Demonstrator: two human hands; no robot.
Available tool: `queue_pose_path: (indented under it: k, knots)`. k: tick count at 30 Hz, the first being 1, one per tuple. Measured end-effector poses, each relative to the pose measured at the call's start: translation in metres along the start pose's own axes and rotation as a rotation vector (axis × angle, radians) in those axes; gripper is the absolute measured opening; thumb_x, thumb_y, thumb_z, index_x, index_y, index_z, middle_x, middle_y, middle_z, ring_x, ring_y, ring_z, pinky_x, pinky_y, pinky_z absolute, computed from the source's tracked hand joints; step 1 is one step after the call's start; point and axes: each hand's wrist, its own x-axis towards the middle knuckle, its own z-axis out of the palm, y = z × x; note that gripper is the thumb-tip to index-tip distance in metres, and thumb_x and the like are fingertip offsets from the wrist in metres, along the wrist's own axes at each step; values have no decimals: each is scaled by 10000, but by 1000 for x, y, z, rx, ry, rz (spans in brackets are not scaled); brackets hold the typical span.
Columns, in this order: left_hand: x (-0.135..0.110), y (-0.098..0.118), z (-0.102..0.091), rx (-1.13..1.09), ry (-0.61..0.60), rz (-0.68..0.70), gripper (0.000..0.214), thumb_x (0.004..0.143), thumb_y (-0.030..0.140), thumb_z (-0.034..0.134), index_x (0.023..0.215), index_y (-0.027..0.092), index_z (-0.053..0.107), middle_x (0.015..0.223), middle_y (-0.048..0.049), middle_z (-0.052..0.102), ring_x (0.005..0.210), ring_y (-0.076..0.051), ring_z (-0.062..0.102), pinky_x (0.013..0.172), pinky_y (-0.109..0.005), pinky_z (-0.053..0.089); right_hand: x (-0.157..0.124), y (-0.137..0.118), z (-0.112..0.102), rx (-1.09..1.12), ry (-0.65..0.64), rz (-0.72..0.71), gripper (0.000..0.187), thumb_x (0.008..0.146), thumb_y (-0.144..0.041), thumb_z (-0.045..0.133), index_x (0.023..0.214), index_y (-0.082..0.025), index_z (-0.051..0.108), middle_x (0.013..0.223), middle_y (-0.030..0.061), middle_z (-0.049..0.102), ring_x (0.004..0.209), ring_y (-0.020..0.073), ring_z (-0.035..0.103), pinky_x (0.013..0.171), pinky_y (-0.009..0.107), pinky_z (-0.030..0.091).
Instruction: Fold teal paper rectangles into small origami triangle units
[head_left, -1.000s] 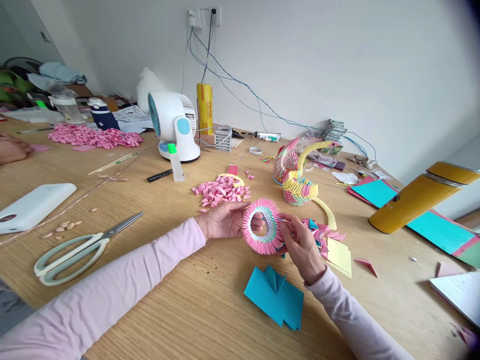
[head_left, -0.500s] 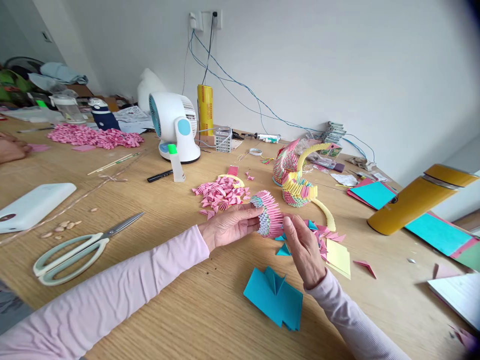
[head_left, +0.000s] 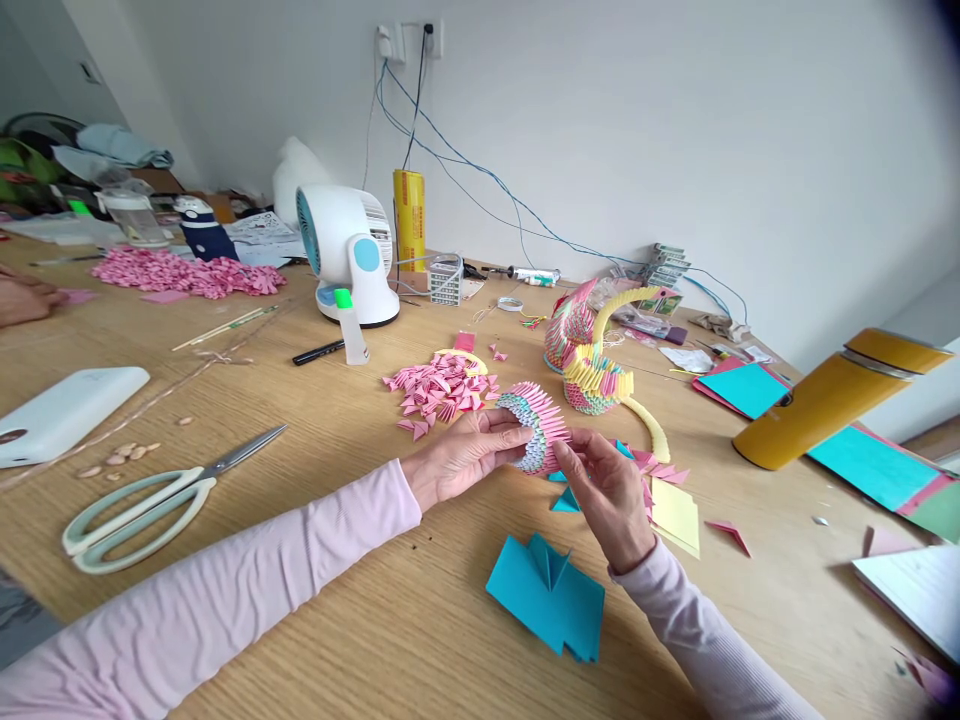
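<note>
My left hand (head_left: 463,462) grips a ring built of folded pink paper pieces (head_left: 534,427), held edge-on just above the wooden table (head_left: 360,600). My right hand (head_left: 611,495) is close on the ring's right side, thumb and fingers pinched near its lower edge; what they pinch is too small to name. A pile of loose pink folded pieces (head_left: 439,384) lies just behind my left hand. Teal folded pieces (head_left: 564,499) lie under my right hand, and a teal folded sheet stack (head_left: 547,596) sits nearer me.
A finished paper swan (head_left: 594,355) stands behind the ring. Scissors (head_left: 146,497) and a white power bank (head_left: 64,410) lie left. A white fan (head_left: 345,250), glue bottle (head_left: 350,327), black marker (head_left: 319,351), yellow flask (head_left: 832,395) and yellow notes (head_left: 675,512) are around. Another person's hand (head_left: 22,297) is far left.
The ring faced me with its hole showing one second ago; it has since turned edge-on and lowered toward the table. My right hand shifted from its rim to its lower right.
</note>
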Motion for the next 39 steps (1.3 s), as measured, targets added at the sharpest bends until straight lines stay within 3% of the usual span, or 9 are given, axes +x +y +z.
queue_pose_path:
  k: [13, 22, 32, 39]
  knots:
    - [-1, 1, 5, 96, -19, 54, 274, 694, 119, 756, 955, 104, 675, 967, -69, 685, 876, -147, 628, 827, -284, 467, 1, 8, -3, 36, -53, -35, 247, 864, -427, 561, 912, -194, 632, 838, 61, 688, 760, 196, 646, 679, 313, 543]
    - [-1, 0, 4, 181, -30, 109, 221, 697, 167, 762, 903, 118, 697, 918, -55, 701, 837, -136, 630, 815, -283, 455, -1, 3, 1, 157, -90, 53, 260, 847, -435, 575, 931, -191, 607, 917, 81, 682, 810, 207, 643, 749, 343, 540]
    - [-1, -1, 4, 272, -7, 149, 208, 675, 184, 773, 850, 106, 691, 847, -50, 688, 802, -136, 605, 833, -304, 420, 0, 10, 4, 41, -70, 48, 327, 803, -469, 619, 987, -201, 581, 879, 72, 639, 731, 186, 612, 588, 292, 559]
    - [-3, -4, 5, 307, -56, 135, 281, 719, 201, 739, 980, 112, 682, 1000, -94, 687, 951, -177, 605, 914, -339, 412, -1, 10, 6, 1, -63, 13, 305, 802, -418, 630, 1015, -204, 584, 910, 71, 659, 755, 199, 632, 541, 285, 564]
